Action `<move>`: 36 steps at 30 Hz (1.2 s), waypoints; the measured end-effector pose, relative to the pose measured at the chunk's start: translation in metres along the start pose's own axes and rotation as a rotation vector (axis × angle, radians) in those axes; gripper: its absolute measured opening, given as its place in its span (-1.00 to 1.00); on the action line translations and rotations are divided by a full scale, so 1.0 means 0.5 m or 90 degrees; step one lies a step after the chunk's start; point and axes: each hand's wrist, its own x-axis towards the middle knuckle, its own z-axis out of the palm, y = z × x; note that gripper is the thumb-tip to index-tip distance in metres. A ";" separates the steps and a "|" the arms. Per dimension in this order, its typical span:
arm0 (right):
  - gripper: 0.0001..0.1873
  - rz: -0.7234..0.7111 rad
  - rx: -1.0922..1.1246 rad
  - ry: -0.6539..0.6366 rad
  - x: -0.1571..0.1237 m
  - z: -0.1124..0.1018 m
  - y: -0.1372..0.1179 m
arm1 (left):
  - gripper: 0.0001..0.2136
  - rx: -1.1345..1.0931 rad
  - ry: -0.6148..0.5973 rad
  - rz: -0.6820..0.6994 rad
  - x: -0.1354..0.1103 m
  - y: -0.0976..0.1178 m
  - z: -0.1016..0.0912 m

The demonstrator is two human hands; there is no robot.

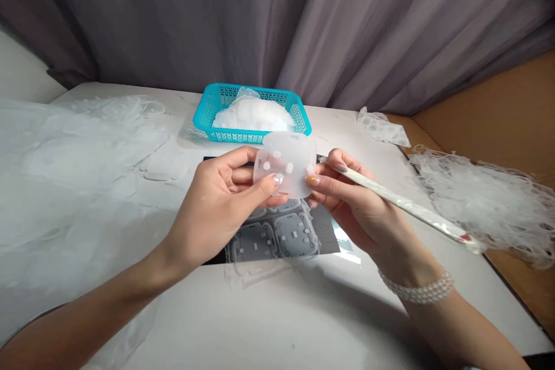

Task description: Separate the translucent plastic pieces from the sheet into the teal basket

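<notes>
A translucent white square silicone piece [288, 163] with small holes is held up over the table by both hands. My left hand [225, 199] pinches its left edge with thumb and fingers. My right hand [347, 202] grips its right edge with thumb and forefinger, and also holds a long thin white stick tool [403, 203] that slants down to the right. Below the hands lies a black mat [321, 225] with a clear sheet of several joined silicone pieces [277, 237] on it.
A turquoise basket [208, 110] of white pieces stands behind the hands. Clear plastic sheets [87, 150] cover the table's left. A heap of white trimmings [485, 196] lies at right over a brown surface [498, 110]; a grey curtain [260, 17] hangs behind.
</notes>
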 end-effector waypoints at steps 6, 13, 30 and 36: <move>-0.59 -0.065 -0.069 0.044 0.004 0.000 0.000 | -0.78 -0.001 -0.009 0.011 0.011 -0.013 -0.006; -0.64 -0.083 -0.095 -0.025 0.002 -0.006 0.002 | -0.88 -0.078 -0.076 -0.019 0.038 -0.018 -0.018; -0.70 -0.152 -0.092 0.035 0.028 -0.033 0.007 | -0.42 -0.085 -0.110 -0.117 0.051 -0.015 -0.040; -0.68 -0.125 -0.068 0.010 0.030 -0.033 0.009 | -0.41 -0.086 -0.115 -0.104 0.051 -0.007 -0.042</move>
